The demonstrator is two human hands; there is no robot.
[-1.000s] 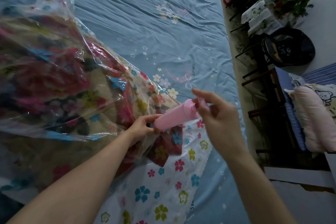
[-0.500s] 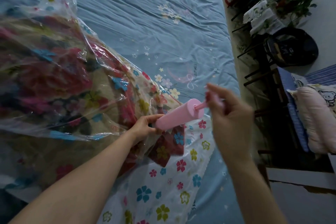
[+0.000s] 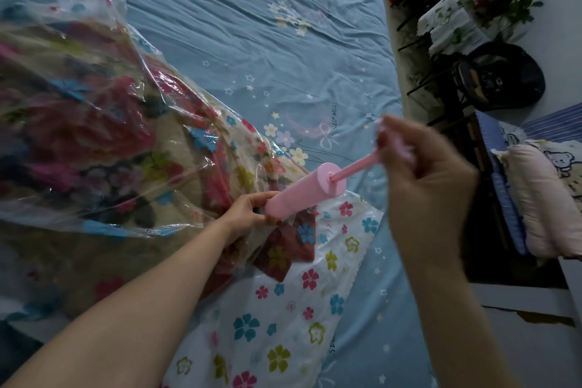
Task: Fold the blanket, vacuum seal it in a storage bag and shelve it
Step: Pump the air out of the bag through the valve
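Pumping air out of the storage bag (image 3: 94, 123), blanket (image 3: 78, 142) inside, lying on the bed (image 3: 252, 41). Left hand (image 3: 248, 208) fingers wrapped round the pump (image 3: 302, 195) base at the valve; right hand (image 3: 422, 179) fingers pinching the drawn-out handle (image 3: 395, 148). Best kept pressed square onto the valve, stroked straight along the barrel.

Pump handle (image 3: 398, 143) blurred inside right hand (image 3: 431, 186).
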